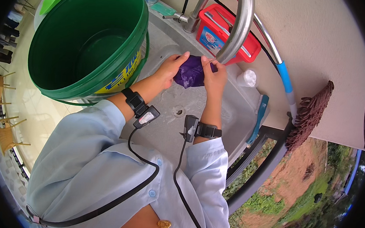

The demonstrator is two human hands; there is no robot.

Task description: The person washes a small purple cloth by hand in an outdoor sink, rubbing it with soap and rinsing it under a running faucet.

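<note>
Both my hands hold a wet purple cloth (189,72) above the stone sink basin (150,124). My left hand (171,68) grips its left side, thumb on top. My right hand (214,72) pinches its right side, just under the mouth of the curved metal faucet (242,26). Thin streaks that look like water lie at the faucet's mouth and on the cloth. Below the cloth, the drain hole (179,112) shows in the wet basin floor. The cloth's underside is hidden.
A large green bucket (89,45) stands at the left. Behind the basin are a red tub (206,29) with brushes on it and a white cup (246,78). A teal scrub brush (258,118) lies on the right rim, near a brown mop head (309,117) and a dark railing (253,178).
</note>
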